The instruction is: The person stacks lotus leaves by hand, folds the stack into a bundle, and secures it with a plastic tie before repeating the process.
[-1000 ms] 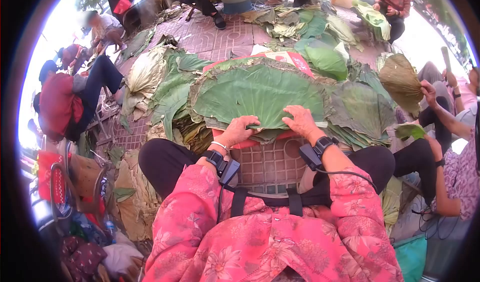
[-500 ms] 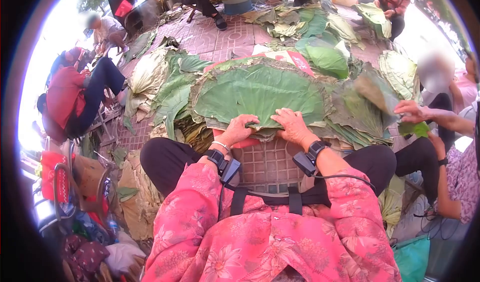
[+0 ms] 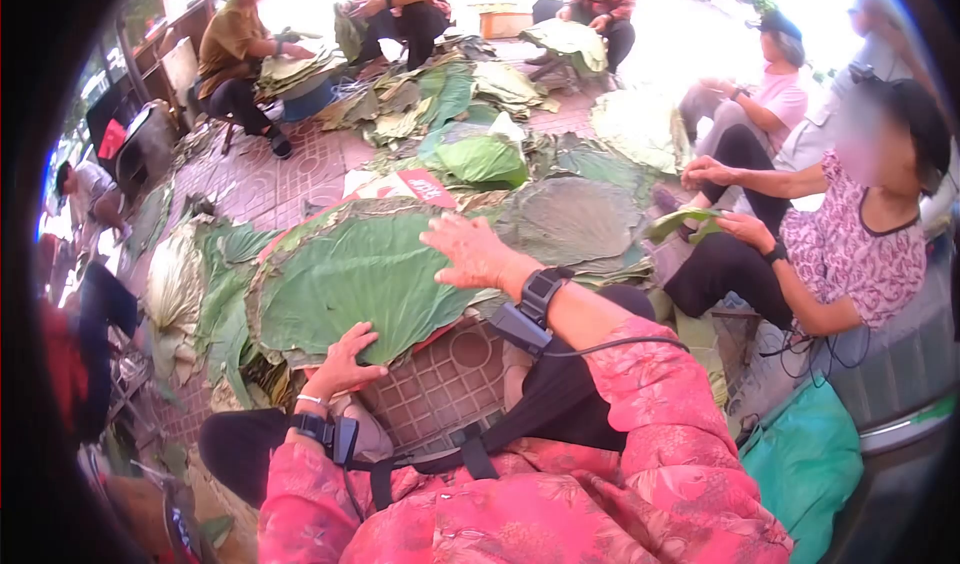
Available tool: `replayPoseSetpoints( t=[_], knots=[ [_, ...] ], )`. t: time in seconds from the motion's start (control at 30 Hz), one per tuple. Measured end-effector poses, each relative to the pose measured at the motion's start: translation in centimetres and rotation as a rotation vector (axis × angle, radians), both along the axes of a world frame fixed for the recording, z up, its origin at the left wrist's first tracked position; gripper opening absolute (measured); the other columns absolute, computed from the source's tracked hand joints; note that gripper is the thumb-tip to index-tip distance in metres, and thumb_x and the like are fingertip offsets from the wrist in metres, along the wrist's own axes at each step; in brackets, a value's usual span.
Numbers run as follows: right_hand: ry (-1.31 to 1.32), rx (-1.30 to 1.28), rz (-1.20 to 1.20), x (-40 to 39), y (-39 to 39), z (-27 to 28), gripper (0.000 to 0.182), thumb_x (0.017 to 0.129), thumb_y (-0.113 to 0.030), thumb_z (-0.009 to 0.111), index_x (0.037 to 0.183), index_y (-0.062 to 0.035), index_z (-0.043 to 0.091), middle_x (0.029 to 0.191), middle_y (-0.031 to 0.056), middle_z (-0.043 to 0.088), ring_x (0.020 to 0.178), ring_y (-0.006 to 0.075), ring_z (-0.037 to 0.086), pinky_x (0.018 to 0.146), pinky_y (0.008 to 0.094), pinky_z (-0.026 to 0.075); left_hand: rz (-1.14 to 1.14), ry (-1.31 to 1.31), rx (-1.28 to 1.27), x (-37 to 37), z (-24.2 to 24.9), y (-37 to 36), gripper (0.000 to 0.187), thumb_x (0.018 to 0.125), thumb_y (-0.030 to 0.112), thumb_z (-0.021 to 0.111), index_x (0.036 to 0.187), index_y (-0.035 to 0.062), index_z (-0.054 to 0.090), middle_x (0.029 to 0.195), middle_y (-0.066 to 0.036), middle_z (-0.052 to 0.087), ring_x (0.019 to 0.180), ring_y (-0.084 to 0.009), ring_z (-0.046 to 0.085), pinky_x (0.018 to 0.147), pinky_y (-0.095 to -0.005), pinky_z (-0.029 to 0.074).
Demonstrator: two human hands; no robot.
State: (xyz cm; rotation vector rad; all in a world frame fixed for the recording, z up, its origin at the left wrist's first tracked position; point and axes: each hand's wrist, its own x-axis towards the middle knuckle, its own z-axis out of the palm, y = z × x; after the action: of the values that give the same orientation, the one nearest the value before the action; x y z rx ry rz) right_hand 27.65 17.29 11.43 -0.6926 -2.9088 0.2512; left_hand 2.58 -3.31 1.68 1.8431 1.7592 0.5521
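A broad green lotus leaf (image 3: 350,274) lies flat on top of a stack of leaves in front of my knees, its uneven edge brownish and dry. My left hand (image 3: 346,361) rests at its near edge, fingers stretched out and thumb apart. Over the leaf's right edge is my right hand (image 3: 472,252), palm down with fingers spread. Just beyond that hand, a duller grey-green leaf (image 3: 575,222) tops a neighbouring pile. A red box with white lettering (image 3: 425,189) shows behind the green leaf.
At the right a person in a patterned top (image 3: 850,244) holds a small green leaf (image 3: 682,222). Several people sit around more leaf piles at the back. A teal bag (image 3: 805,464) is at my lower right. Pale dry leaves (image 3: 176,276) lie at the left.
The view has swung to the right. My right hand has left the leaf's near edge and moved to its right side, fingers spreading. My left hand stays at the near edge.
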Motion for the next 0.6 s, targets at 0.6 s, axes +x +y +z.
replayPoseSetpoints(
  t=[0.6],
  knots=[
    [0.049, 0.772, -1.120, 34.0, 2.3, 6.3, 0.068, 0.076, -0.036, 0.062, 0.131, -0.0045, 0.037, 0.140, 0.0210, 0.025, 0.132, 0.0388, 0.016, 0.096, 0.0562, 0.025, 0.147, -0.014, 0.121, 1.1, -1.0, 0.0, 0.044, 0.064, 0.013, 0.069, 0.106, 0.0081, 0.057, 0.123, -0.011, 0.049, 0.118, -0.0303, 0.043, 0.097, -0.0422, 0.032]
  ],
)
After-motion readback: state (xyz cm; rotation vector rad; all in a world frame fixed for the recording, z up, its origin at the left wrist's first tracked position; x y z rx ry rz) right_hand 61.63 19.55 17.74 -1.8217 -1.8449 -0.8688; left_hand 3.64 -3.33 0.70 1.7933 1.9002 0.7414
